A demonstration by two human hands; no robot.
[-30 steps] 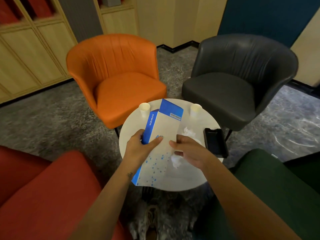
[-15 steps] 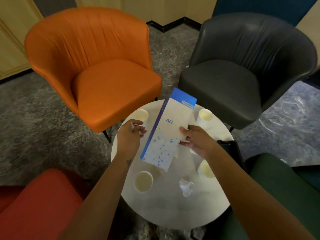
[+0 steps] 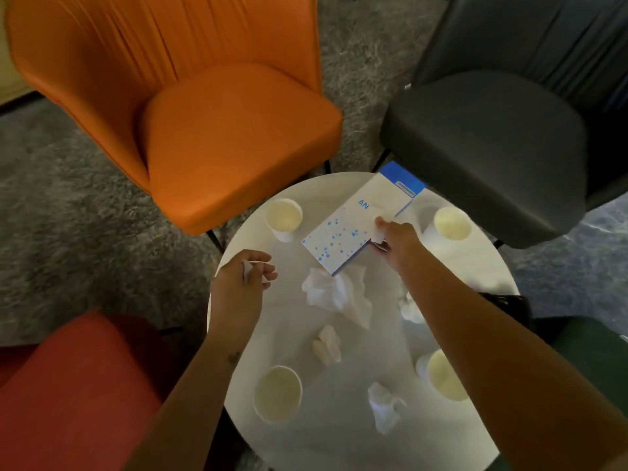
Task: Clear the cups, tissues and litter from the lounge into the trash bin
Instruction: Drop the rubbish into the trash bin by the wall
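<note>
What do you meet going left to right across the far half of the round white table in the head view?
Left hand pinching a small white scrap, pale paper cup, white cardboard box with blue dots, right hand gripping that box, second pale paper cup.

Glossy white table point(image 3: 339, 436), paper cups point(image 3: 278, 393), crumpled tissues point(image 3: 334, 294), rough grey carpet point(image 3: 85, 212).

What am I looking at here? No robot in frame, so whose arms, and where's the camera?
No robot: these are a person's bare hands, filmed by one wide-angle camera on their head, looking down. The round white table holds four paper cups, crumpled tissues and a black tray. The right hand grips a blue-and-white box by its edge; the left hand pinches a small white scrap. Armchairs surround the table.
</note>
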